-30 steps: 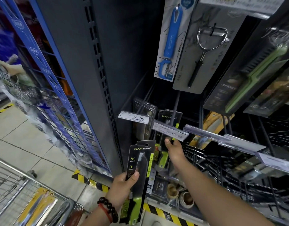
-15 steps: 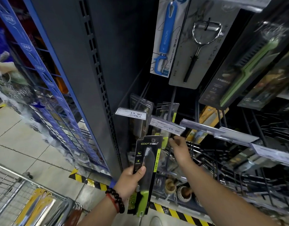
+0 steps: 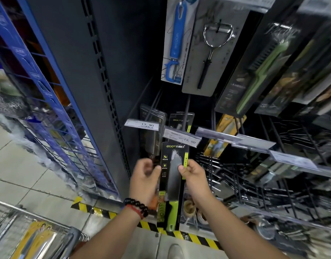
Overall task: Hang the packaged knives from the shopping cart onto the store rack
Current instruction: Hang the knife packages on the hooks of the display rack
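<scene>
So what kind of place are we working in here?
Most likely a shop's kitchenware aisle. Carded goods such as a blue peeler hang on a peg rack with price tags, and a shopping cart stands at lower left. Both hands hold a packaged knife.

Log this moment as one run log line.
step: hanging knife pack | left hand: grips pack | right hand: grips pack | pack: below price tag, not yet hung

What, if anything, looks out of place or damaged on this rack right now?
Nothing stands out. The packaged knife is upright and intact, gripped by the left hand and the right hand below the 15.00 price tag. The hanging peelers look orderly.
</scene>
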`<control>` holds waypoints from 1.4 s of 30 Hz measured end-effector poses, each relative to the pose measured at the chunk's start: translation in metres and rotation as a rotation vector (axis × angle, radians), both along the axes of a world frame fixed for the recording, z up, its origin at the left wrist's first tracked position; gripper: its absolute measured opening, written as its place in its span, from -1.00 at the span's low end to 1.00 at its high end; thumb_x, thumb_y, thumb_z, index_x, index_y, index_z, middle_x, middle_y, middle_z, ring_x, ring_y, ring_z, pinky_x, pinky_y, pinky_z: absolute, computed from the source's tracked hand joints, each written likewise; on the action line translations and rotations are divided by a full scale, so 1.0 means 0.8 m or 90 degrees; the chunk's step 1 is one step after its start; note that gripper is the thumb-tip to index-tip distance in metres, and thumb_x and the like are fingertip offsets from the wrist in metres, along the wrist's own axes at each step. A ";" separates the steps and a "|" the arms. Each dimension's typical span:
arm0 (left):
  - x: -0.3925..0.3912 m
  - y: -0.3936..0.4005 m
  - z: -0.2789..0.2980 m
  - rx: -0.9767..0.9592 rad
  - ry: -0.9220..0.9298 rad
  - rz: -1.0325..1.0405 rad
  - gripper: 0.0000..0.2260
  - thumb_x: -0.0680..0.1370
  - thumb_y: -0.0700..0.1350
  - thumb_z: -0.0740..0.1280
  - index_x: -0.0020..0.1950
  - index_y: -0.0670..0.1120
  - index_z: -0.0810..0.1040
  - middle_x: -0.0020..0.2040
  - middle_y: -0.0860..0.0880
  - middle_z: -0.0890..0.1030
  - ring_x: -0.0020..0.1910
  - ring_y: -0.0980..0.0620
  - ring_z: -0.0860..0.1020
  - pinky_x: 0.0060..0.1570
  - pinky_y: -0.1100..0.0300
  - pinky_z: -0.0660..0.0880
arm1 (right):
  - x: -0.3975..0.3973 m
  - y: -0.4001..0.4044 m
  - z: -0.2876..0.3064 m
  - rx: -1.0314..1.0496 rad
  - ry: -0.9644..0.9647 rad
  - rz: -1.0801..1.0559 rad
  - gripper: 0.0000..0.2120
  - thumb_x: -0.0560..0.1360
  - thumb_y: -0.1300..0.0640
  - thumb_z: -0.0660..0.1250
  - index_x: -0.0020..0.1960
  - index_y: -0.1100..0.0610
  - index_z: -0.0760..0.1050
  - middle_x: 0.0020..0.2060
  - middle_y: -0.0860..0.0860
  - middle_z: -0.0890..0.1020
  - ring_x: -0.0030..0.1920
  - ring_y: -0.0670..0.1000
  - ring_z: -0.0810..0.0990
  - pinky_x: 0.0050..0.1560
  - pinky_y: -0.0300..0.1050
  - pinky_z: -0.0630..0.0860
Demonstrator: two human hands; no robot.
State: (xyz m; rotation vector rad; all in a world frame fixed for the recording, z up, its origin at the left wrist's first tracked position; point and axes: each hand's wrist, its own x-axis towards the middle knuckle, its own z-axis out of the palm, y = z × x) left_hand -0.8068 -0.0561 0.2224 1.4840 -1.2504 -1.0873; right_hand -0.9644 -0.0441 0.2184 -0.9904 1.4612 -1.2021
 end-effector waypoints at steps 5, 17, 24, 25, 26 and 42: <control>0.055 -0.024 0.054 -0.323 -0.231 0.156 -0.50 0.42 -0.16 0.49 0.31 -0.06 0.40 0.32 -0.10 0.29 0.35 -0.03 0.26 0.38 0.11 0.24 | -0.005 -0.012 -0.005 0.010 0.050 -0.027 -0.91 0.59 0.24 0.28 -0.08 0.22 0.52 -0.16 0.30 0.59 -0.13 0.06 0.53 0.00 -0.01 0.46; 0.107 -0.100 0.073 -0.345 -0.464 0.152 0.02 0.32 -0.10 0.57 0.49 0.22 -0.12 0.54 -0.28 -0.12 0.50 -0.35 -0.14 0.45 -0.22 -0.04 | -0.001 -0.037 0.019 -0.054 0.035 -0.068 -0.86 0.61 0.25 0.24 0.11 0.09 0.52 0.02 0.01 0.65 0.09 -0.01 0.60 0.19 -0.15 0.47; 0.118 -0.102 0.066 -0.360 -0.485 0.140 0.01 0.35 -0.11 0.56 0.48 0.23 -0.13 0.55 -0.27 -0.11 0.50 -0.31 -0.14 0.46 -0.16 -0.06 | 0.002 -0.035 0.015 -0.042 0.042 -0.074 -0.87 0.61 0.21 0.26 0.12 0.11 0.53 0.07 0.03 0.64 0.15 0.01 0.58 0.24 -0.11 0.48; 0.118 -0.102 0.066 -0.360 -0.486 0.138 0.01 0.35 -0.10 0.56 0.48 0.23 -0.12 0.55 -0.27 -0.10 0.51 -0.31 -0.14 0.46 -0.15 -0.06 | 0.002 -0.032 0.014 -0.043 0.041 -0.077 -0.88 0.61 0.22 0.26 0.10 0.10 0.53 0.04 0.03 0.64 0.12 0.00 0.60 0.22 -0.10 0.49; 0.119 -0.102 0.065 -0.360 -0.485 0.136 0.01 0.34 -0.10 0.57 0.49 0.23 -0.12 0.55 -0.27 -0.10 0.51 -0.30 -0.14 0.47 -0.14 -0.07 | 0.002 -0.030 0.013 -0.047 0.037 -0.082 -0.87 0.61 0.24 0.26 0.05 0.06 0.53 0.00 0.00 0.65 0.06 -0.03 0.61 0.17 -0.13 0.50; 0.123 -0.108 0.057 -0.402 -0.495 0.146 0.01 0.33 -0.13 0.58 0.51 0.19 -0.07 0.53 -0.31 -0.07 0.49 -0.37 -0.08 0.44 -0.19 -0.05 | 0.003 -0.023 -0.006 -0.010 0.031 -0.115 -0.88 0.61 0.25 0.26 -0.01 0.07 0.53 -0.08 0.05 0.67 -0.02 0.07 0.63 0.08 -0.05 0.55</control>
